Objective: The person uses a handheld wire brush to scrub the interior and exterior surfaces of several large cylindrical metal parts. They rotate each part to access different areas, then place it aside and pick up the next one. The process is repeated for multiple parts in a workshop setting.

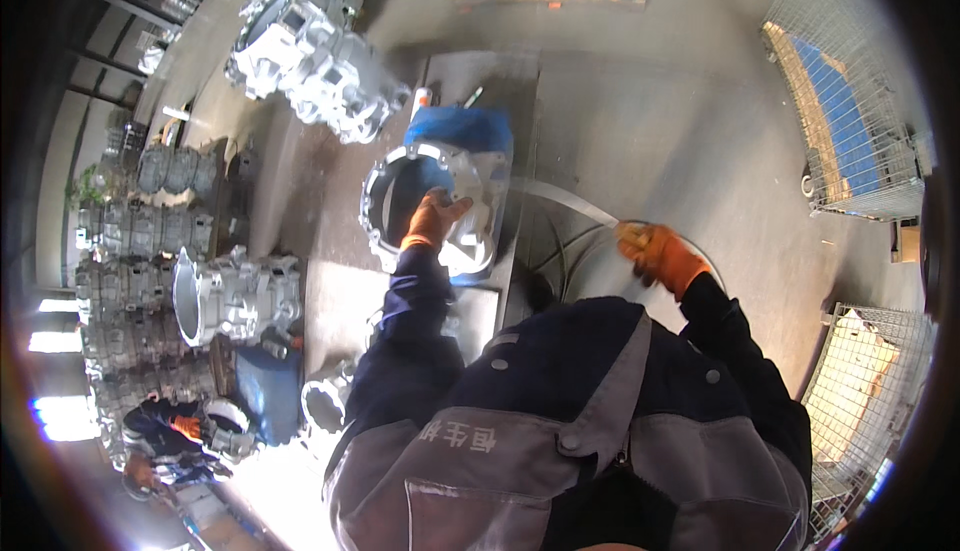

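Observation:
A silvery cast-metal housing (478, 191) with a wide round flanged opening lies on a work table in front of me, over blue padding (460, 129). My left hand (434, 219), in an orange glove, reaches across the opening and grips the housing at its inner wall; some fingertips are hidden. Off the table's right side, my right hand (662, 257), also gloved in orange, is closed around the end of a long flat pale tool (565, 199). That tool is smeared by motion, and its far end comes close to the housing's right side. Its exact kind is unclear.
Large castings (320, 71) stand at the far left, with stacked castings (130, 271) farther left. A dark hose (562, 261) curves beside the table. Wire cages (850, 121) line the right. A co-worker's gloved hand (187, 427) shows at lower left.

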Demonstrator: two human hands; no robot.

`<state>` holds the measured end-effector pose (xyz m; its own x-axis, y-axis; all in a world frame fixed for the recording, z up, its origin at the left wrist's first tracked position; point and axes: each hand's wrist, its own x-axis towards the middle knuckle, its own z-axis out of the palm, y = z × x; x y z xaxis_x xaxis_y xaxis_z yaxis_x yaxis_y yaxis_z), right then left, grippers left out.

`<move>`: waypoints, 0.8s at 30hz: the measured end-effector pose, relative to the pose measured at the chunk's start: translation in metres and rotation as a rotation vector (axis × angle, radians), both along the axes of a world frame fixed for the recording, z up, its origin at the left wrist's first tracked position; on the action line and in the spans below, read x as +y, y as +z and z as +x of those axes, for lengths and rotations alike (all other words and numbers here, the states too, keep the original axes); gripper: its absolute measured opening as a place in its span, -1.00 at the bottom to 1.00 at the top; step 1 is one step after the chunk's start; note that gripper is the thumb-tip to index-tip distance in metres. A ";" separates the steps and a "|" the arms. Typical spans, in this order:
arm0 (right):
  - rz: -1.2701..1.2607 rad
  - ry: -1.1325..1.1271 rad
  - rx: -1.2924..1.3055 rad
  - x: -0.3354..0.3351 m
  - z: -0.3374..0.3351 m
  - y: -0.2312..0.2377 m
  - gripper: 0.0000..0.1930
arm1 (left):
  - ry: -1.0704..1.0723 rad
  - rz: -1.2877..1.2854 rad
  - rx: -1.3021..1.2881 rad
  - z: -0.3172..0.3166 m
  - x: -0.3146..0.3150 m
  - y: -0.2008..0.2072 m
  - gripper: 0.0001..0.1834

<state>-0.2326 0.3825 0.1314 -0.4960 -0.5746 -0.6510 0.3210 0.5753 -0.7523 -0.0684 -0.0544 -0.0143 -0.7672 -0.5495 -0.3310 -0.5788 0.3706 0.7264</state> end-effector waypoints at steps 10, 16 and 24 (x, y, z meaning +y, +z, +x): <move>-0.281 -0.325 0.245 0.031 0.015 -0.014 -0.69 | 0.194 -0.226 -0.309 -0.068 0.028 0.017 -0.16; -0.115 -0.484 0.196 0.086 0.025 -0.061 -0.67 | -0.047 -0.386 0.266 -0.014 -0.008 0.092 -0.48; -0.399 -0.086 0.312 0.002 -0.008 -0.082 -0.69 | -0.063 -0.648 0.545 0.064 -0.017 0.194 -0.76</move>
<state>-0.2403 0.3842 0.0499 -0.6882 -0.6967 -0.2025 0.0794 0.2051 -0.9755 -0.0040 -0.0714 0.1802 -0.7634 -0.4539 0.4596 -0.1739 0.8296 0.5305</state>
